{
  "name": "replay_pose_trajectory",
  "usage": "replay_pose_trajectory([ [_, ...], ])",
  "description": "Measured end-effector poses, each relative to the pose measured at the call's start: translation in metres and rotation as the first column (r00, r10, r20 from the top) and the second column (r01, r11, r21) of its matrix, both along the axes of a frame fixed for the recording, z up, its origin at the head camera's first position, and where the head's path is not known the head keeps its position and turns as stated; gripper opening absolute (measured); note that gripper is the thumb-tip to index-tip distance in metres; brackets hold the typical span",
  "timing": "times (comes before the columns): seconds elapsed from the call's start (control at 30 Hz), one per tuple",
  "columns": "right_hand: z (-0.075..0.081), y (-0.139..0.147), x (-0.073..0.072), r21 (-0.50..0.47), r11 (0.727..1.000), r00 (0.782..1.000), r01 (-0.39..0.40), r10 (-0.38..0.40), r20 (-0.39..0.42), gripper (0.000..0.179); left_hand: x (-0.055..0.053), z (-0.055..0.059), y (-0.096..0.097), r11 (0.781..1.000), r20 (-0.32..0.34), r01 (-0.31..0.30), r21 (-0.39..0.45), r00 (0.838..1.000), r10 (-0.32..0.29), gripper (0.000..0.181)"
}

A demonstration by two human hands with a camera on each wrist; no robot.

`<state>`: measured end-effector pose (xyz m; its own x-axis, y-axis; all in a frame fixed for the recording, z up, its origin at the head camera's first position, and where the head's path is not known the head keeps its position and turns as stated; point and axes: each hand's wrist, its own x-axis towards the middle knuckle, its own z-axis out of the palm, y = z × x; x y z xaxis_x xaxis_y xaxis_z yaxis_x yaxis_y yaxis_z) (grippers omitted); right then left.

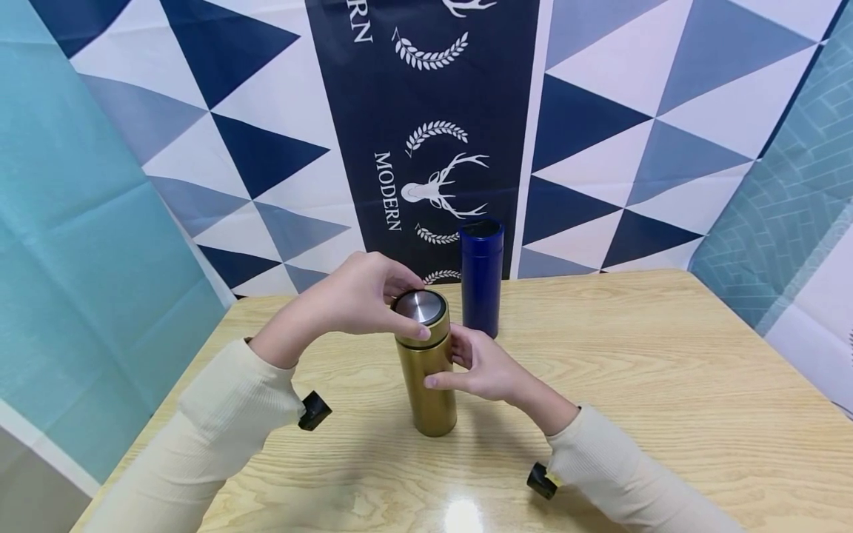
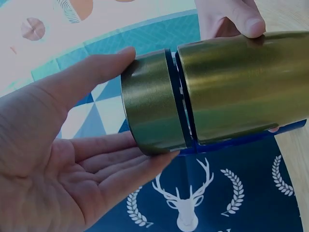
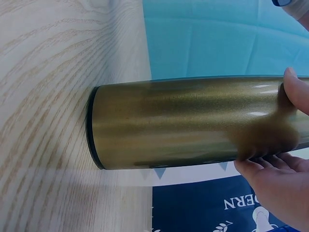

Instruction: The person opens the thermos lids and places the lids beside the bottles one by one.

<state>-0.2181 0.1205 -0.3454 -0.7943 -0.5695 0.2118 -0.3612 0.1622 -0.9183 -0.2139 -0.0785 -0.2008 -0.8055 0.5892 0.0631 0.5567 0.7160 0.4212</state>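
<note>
A gold thermos flask (image 1: 429, 389) stands upright on the wooden table. Its gold lid (image 2: 153, 101) has a brushed silver top (image 1: 418, 305), and a narrow dark seam with pale spots shows between lid and body in the left wrist view. My left hand (image 1: 360, 295) grips the lid from the left, thumb on one side and fingers on the other. Lower down, my right hand (image 1: 483, 366) holds the body (image 3: 188, 123) from the right, between thumb and fingers. Just behind it, a dark blue flask (image 1: 481, 285) stands upright, touched by neither hand.
The light wooden table (image 1: 600, 370) reaches back to a patterned cloth wall (image 1: 593, 104) with triangles and a deer head print. Teal cloth (image 1: 87, 222) hangs at the left. Small black devices, one (image 1: 314, 411) at the left cuff and one (image 1: 542, 481) at the right, stick out from the sleeves.
</note>
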Motion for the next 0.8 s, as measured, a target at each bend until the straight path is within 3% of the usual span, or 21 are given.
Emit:
replay_pose_trajectory([
  [0.23,-0.0016,0.0011,-0.0001,0.002,1.000,1.000,0.006,-0.006,0.011,0.066,0.0068,0.0006,0.0059,1.000,-0.067,-0.014,-0.006,0.998,0.014,0.036],
  [0.43,-0.0013,0.0010,0.0000,-0.002,1.000,1.000,0.005,-0.005,0.000,0.064,0.0101,0.0009,0.0089,0.999,-0.096,-0.041,-0.006,0.995,0.040,0.038],
  [0.63,-0.0010,0.0007,0.0000,-0.005,1.000,1.000,0.000,0.000,-0.010,0.062,0.0099,0.0009,0.0076,0.996,-0.054,-0.087,-0.020,0.995,0.086,0.051],
  [0.8,-0.0018,0.0003,-0.0009,-0.004,1.000,1.000,-0.002,0.002,-0.016,0.063,0.0020,-0.0001,0.0025,0.998,-0.010,-0.055,-0.032,0.998,0.054,0.068],
])
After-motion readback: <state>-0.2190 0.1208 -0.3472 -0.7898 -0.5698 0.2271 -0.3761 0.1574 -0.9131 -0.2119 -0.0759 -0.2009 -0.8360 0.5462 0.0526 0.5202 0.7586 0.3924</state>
